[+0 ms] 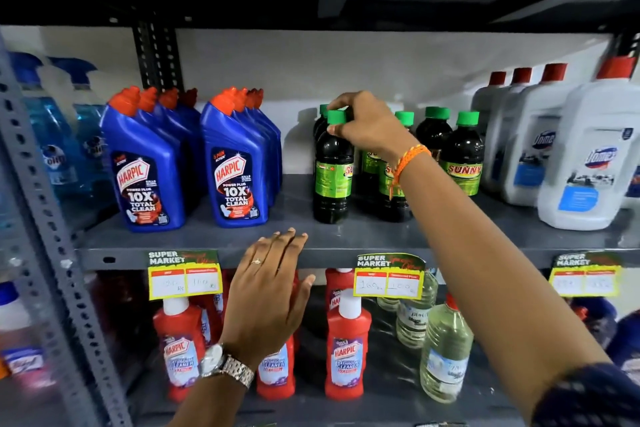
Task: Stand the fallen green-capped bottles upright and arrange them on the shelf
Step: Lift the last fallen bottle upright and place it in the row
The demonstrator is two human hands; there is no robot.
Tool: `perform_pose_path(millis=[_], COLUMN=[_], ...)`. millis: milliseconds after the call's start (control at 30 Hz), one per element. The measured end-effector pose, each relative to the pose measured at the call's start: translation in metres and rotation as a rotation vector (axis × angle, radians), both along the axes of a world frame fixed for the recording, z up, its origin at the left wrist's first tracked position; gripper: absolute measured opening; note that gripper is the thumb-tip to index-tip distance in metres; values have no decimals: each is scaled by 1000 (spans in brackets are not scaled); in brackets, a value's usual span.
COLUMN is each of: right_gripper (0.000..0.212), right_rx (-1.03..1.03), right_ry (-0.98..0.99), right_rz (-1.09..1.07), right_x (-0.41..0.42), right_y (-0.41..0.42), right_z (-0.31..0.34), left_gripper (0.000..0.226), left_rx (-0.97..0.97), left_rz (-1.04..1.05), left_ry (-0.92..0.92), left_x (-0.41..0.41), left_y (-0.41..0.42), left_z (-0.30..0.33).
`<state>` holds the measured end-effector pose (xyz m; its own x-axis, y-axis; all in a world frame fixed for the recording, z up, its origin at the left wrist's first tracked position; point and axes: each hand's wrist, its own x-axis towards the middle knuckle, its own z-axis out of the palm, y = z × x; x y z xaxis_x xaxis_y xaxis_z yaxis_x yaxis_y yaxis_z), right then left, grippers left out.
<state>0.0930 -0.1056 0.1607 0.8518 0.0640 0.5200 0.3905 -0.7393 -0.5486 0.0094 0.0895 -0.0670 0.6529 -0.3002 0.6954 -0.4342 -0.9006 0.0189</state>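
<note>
Several dark green-capped bottles with green "Sunny" labels stand upright on the grey shelf (pixel 346 239). My right hand (pixel 363 125) reaches over them, fingers closed around the neck of the front left bottle (pixel 332 177), just under its cap. Another green-capped bottle (pixel 462 156) stands at the right of the group, and more stand behind my wrist, partly hidden. My left hand (pixel 273 284) rests flat, fingers spread, on the shelf's front edge below and left of the bottles, holding nothing.
Blue Harpic bottles (pixel 145 170) stand in two rows left of the green-capped group. White red-capped jugs (pixel 585 163) stand to the right. Red Harpic bottles (pixel 346 340) and clear bottles (pixel 445 350) fill the lower shelf. Price tags (pixel 388 277) hang from the shelf edge.
</note>
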Motion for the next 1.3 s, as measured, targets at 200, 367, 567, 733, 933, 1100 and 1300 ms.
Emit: perform_pose_path(millis=[200, 367, 567, 733, 933, 1100, 1300], right_gripper=[105, 70, 71, 84, 42, 76, 56], right_rx=[256, 478, 392, 179, 405, 58, 176], right_ry=[329, 402, 370, 352, 435, 266, 278], right_rz=[97, 152, 146, 85, 301, 31, 79], right_x=[-7, -2, -4, -7, -13, -9, -11], right_y=[-5, -1, -4, -8, -23, -15, -15], right_z=[-69, -112, -115, -116, -118, -114, -117], left_gripper=[58, 58, 57, 58, 57, 58, 58], left_rx=[19, 34, 30, 31, 9, 11, -6], left_rz=[7, 9, 19, 17, 15, 22, 10], left_ry=[-34, -73, -94, -88, -75, -71, -73], left_x=[3, 4, 3, 2, 1, 1, 0], left_y=[0, 1, 0, 0, -1, -3, -4], left_z=[-2, -5, -4, -3, -3, -3, -3])
